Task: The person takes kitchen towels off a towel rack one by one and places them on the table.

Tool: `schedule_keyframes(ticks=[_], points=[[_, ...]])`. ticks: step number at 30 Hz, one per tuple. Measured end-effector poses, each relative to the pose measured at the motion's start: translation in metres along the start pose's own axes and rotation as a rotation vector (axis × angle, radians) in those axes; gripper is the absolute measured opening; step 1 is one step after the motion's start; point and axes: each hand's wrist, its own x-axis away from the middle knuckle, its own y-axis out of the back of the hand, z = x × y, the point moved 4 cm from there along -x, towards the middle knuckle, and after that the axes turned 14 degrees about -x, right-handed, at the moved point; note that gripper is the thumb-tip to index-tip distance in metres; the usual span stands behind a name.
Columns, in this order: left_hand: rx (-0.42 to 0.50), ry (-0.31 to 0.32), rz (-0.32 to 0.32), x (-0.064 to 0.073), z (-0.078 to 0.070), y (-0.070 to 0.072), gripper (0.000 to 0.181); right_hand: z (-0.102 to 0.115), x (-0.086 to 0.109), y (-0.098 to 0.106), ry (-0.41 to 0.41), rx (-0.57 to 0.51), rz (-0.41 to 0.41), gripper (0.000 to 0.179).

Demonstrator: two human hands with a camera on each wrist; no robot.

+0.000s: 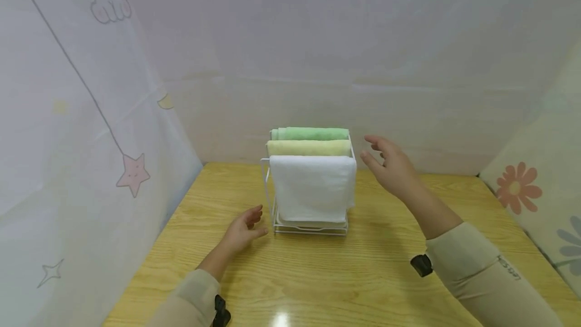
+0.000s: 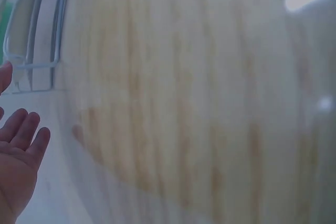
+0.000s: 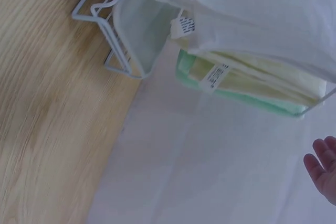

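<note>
Your left hand (image 1: 242, 231) is just beside the lower left corner of the white wire rack (image 1: 313, 233), its fingers loose and slightly bent, holding nothing. Your right hand (image 1: 392, 168) is raised near the rack's upper right side, thumb and fingers spread apart, also holding nothing; a gap separates it from the cloths. The rack stands on the wood-grain table (image 1: 327, 286), near the pale backdrop (image 1: 290, 39), between your two hands. Over its front bar you have a white towel (image 1: 310, 188) hanging down almost to the base; behind it a yellow towel (image 1: 308, 147) lies over the next bar, and a green towel (image 1: 316, 133) is at the back. From your right wrist you see a printed label (image 3: 215, 76) sticking out beside the yellow and green edges, and a pale tray (image 3: 144, 19) in the rack's base
</note>
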Motion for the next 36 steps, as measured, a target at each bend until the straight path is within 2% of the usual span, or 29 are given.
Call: schedule_keyframes(ticks=[5, 9, 16, 20, 23, 28, 32, 36], points=[[0.103, -0.005, -0.023, -0.002, 0.000, -0.013, 0.068, 0.010, 0.002, -0.008, 0.033, -0.032, -0.005, 0.053], [0.202, 0.030, -0.048, -0.002, -0.001, -0.021, 0.063, 0.018, 0.006, -0.015, 0.043, -0.061, -0.012, 0.050], [0.306, 0.051, -0.114, -0.003, 0.001, -0.033, 0.057, 0.032, 0.009, -0.025, 0.198, 0.026, -0.037, 0.044], [0.367, 0.082, -0.152, -0.003, 0.005, -0.039, 0.053, 0.034, 0.008, -0.030, 0.233, 0.028, -0.030, 0.043], [0.375, 0.091, -0.183, -0.003, 0.005, -0.042, 0.050, 0.034, 0.007, -0.033, 0.231, 0.006, -0.008, 0.044], [0.346, 0.084, -0.214, -0.002, 0.005, -0.045, 0.047, 0.037, 0.005, -0.038, 0.279, 0.003, 0.023, 0.046], [0.346, 0.094, -0.203, -0.001, 0.006, -0.045, 0.047, 0.039, 0.000, -0.043, 0.319, -0.004, 0.024, 0.047], [0.369, 0.105, -0.181, -0.002, 0.006, -0.046, 0.046, 0.040, -0.007, -0.047, 0.295, -0.018, 0.057, 0.048]])
